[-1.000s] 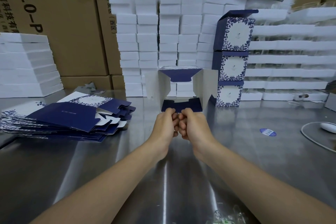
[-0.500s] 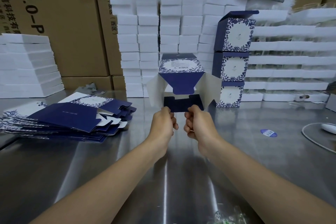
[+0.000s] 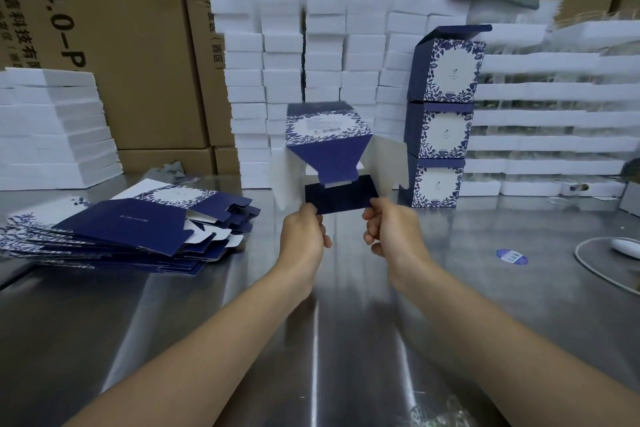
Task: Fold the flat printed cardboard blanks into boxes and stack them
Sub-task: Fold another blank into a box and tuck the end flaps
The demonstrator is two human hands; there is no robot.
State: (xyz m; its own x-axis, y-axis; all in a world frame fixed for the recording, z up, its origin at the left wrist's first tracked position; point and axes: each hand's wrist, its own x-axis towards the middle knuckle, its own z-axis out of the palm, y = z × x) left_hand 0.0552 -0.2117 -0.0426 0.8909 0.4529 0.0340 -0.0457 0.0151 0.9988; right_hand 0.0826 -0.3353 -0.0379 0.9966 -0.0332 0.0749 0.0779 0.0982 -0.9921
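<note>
Pile of flat blanks [image 3: 131, 222] at 9 o'clock on steel table [image 3: 207, 322], left edge cut off. L hand [image 3: 304, 236] pinches left corner of the navy flap on half-folded box [image 3: 329, 135], at 12 o'clock from hands, side flaps blurred. R hand [image 3: 391, 232] pinches right corner; fingertips behind flap hidden. Stack of 3 folded boxes [image 3: 443, 114] at 2 o'clock.

Open steel table [image 3: 145, 340] near the person, flat blanks [image 3: 131, 222] piled left, stacked boxes [image 3: 441, 118] right, foam blocks [image 3: 325, 45] behind
</note>
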